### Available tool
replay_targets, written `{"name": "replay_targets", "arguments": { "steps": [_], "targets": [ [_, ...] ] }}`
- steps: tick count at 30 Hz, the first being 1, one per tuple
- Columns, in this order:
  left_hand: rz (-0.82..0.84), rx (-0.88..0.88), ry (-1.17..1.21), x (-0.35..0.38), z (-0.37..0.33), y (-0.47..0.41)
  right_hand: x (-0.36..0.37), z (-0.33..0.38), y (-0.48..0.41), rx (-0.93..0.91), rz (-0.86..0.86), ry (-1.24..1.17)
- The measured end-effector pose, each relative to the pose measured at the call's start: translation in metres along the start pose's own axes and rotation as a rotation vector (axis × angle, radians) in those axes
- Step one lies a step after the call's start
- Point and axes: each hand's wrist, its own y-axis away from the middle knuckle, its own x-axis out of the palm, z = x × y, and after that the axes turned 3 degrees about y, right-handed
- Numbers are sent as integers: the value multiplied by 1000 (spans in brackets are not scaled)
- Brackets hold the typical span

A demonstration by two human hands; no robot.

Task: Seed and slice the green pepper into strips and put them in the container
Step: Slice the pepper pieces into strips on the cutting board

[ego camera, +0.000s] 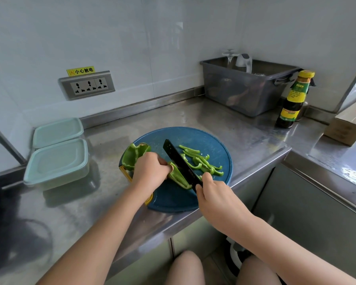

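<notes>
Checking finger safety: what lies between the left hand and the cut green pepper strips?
In the head view, the black knife and a green pepper piece.

Round blue plastic cutting board (218, 145) bearing a glossy green pepper section (178, 177) beneath a black-bladed knife (179, 161). Thin green pepper strips (201, 161) lie scattered right of the blade, and a hollow green pepper half (132, 155) rests at the board's left edge. Further left stand a lidded pale-green near container (58, 163) and a matching far container (58, 131).
</notes>
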Motion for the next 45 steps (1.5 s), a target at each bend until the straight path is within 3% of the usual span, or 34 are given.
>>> {"name": "replay_targets", "arguments": {
  "steps": [11,15,17,19,22,26,28,32,38,45],
  "targets": [
    [69,-54,-9,-2,1,-7,9,7,-11,30,12,122],
    [89,-55,-5,-2,2,-9,2,7,-20,-40,58,170],
    [99,-48,-8,-2,1,-9,-3,9,-25,-76,78,82],
    [103,-36,-9,-3,-1,-8,-11,17,-29,-115,206,183],
    [97,-10,0,-4,0,-4,-14,27,-48,-169,192,237],
    [12,51,65,-2,6,4,-5,32,-63,-124,86,275],
    [-71,79,99,-2,10,6,-5,30,-61,-118,114,289],
    [-132,130,64,-2,15,5,-14,14,-52,53,156,176],
    [16,39,248,0,6,5,-11,1,-26,68,11,-21],
    [0,1,217,-2,5,8,-5,12,-10,59,-50,-111]
  ]
}}
